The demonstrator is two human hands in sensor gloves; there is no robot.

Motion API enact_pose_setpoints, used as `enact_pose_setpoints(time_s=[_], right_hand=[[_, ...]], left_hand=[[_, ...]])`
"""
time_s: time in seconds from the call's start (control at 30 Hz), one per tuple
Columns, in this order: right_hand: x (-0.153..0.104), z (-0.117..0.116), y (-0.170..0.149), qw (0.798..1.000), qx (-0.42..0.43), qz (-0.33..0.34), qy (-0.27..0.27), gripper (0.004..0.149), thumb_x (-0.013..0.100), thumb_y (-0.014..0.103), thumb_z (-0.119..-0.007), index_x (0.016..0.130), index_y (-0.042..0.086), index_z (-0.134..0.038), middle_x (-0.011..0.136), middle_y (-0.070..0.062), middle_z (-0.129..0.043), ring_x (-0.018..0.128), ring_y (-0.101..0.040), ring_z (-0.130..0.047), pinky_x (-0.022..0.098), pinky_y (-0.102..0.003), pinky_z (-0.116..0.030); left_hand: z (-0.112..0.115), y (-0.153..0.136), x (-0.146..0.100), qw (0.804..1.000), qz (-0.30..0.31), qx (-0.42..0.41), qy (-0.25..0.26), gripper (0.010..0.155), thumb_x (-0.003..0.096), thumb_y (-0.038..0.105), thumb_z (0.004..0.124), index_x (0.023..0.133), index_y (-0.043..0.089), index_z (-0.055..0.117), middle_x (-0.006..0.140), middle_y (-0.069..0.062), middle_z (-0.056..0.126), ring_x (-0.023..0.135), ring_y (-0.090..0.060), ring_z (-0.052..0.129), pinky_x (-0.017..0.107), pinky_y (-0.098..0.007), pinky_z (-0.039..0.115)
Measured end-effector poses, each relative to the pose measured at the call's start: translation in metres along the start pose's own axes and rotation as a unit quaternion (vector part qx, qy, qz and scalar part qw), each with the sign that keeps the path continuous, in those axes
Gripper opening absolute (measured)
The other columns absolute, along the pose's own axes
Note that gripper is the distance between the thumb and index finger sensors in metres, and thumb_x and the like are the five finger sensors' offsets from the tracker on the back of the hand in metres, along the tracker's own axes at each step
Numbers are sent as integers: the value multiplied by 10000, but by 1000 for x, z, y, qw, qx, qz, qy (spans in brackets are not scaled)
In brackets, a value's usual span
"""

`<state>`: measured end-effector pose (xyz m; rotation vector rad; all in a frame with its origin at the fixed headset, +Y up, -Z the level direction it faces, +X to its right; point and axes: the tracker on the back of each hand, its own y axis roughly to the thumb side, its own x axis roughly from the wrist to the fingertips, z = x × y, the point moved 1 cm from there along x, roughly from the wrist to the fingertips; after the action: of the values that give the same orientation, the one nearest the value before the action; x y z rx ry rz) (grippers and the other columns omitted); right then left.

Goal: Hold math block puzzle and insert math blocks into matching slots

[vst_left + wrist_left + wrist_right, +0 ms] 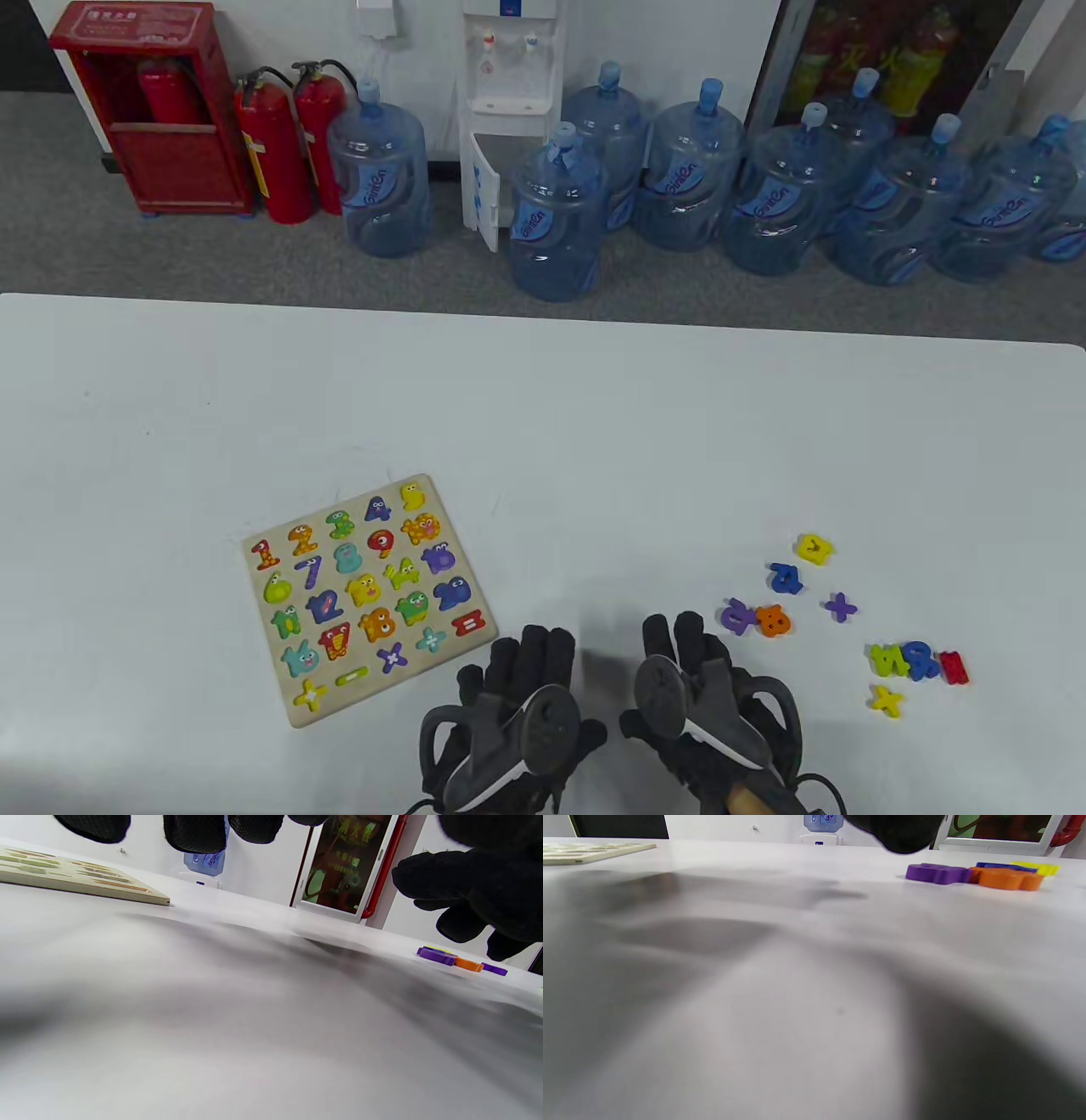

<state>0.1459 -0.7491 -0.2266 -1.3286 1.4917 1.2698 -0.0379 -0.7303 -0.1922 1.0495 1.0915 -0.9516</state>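
The wooden puzzle board lies flat on the white table, left of centre, with many coloured number pieces in its slots; its edge shows in the left wrist view and the right wrist view. Loose blocks lie to the right: a purple block, an orange block, a blue block, a yellow block, a purple plus, and more. My left hand and right hand rest near the front edge, fingers relaxed, holding nothing.
A green, blue and red cluster of blocks and a yellow cross lie at the far right front. Beyond the table stand several water bottles, a dispenser and fire extinguishers.
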Motion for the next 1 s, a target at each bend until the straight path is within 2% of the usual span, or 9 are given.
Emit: enact_pose_setpoints(time_s=[0.4,0.5,0.63,0.8,0.9,1.0], right_hand=[[2,5,-9,1000,12,-16,-7,964,225,623,-535,979,238,-73,1017,-166,-62,946,-402,-319,662,-433,-518],[5,9,-25,998,4,-48,-31,971,252,602,-612,981,241,-83,1025,-154,-76,949,-412,-328,662,-434,-523],[14,7,-59,992,-25,-116,-33,962,281,532,-716,982,231,-130,1035,-165,-106,974,-508,-321,679,-514,-546],[21,0,-100,984,-21,-178,8,1035,229,575,-744,982,217,-132,1036,-158,-111,974,-535,-319,683,-539,-556],[19,-1,-122,975,-67,-211,18,1006,225,588,-724,994,222,-189,1049,-163,-200,971,-522,-410,664,-527,-604],[17,-6,-146,970,-27,-240,35,930,243,558,-715,1004,230,-293,1051,-163,-290,959,-451,-523,633,-493,-640]], left_hand=[[0,-14,7,999,-44,11,-12,896,326,676,684,1075,279,393,1138,-22,402,1064,-437,511,672,-743,543],[-10,-39,9,993,-111,27,-20,937,316,710,675,1086,271,370,1145,-25,398,1075,-445,501,684,-739,546],[-25,-87,4,983,-174,45,-21,946,311,715,686,1087,272,374,1149,-26,395,1082,-482,470,679,-766,525],[-38,-144,-12,964,-238,94,-72,964,316,728,670,1097,274,333,1163,-36,328,1086,-542,384,689,-779,483],[-39,-169,-16,956,-264,74,-105,943,315,721,682,1092,325,321,1166,7,246,1081,-577,328,675,-815,443],[-34,-193,-17,949,-287,24,-130,902,321,702,710,1082,369,358,1165,82,262,1070,-598,323,628,-862,428]])
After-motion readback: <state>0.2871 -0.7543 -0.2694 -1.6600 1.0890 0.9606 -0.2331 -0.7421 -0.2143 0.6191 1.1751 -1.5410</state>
